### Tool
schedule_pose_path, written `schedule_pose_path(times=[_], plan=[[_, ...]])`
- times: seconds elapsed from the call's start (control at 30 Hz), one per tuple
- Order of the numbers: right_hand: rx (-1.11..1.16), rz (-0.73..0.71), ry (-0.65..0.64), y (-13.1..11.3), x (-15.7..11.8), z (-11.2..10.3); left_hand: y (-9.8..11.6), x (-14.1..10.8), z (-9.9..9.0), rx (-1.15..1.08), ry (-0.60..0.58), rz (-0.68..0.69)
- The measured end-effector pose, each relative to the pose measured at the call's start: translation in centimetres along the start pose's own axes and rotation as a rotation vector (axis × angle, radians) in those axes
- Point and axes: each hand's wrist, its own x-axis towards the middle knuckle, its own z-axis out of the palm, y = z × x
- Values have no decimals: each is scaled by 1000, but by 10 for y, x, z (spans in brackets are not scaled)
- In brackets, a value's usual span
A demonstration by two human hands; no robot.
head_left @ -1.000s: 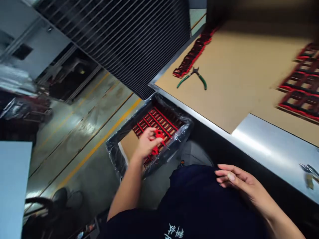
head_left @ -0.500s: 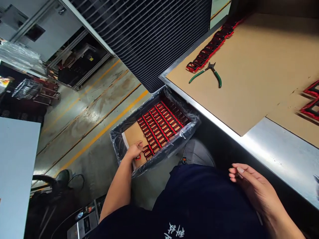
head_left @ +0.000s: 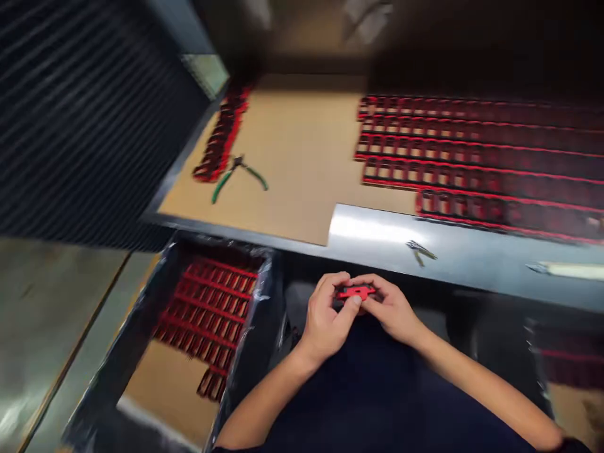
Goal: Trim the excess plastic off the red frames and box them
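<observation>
Both hands meet in front of the body, just below the table's front edge, around a small red and black part. My left hand grips it from the left, thumb at its lower side. My right hand pinches its right end. Several similar parts stand in rows in the plastic-lined bin at the lower left, over a cardboard sheet. Further rows of red and black parts cover the right side of the table, and a short row lies at its left.
Green-handled pliers lie open on the table's cardboard. A small tool and a white, pointed object lie on the metal edge. Another lined bin is partly visible at lower right. A ribbed dark panel stands left.
The view has turned right. My left hand has come from the bin to the front of the body with a part, and my right hand has joined it there.
</observation>
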Motion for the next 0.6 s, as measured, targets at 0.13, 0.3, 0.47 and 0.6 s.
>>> schedule_pose_path(times=[0.13, 0.3, 0.47, 0.6], plan=[[248, 44, 127, -1, -9, -29, 11, 10, 13, -11, -329, 390], [252, 112, 18, -1, -23, -43, 14, 27, 8, 118, -615, 462], [176, 38, -63, -12, -24, -36, 20, 26, 8, 140, -773, 370], [207, 54, -60, -16, -23, -32, 18, 22, 7, 99, -697, 388]])
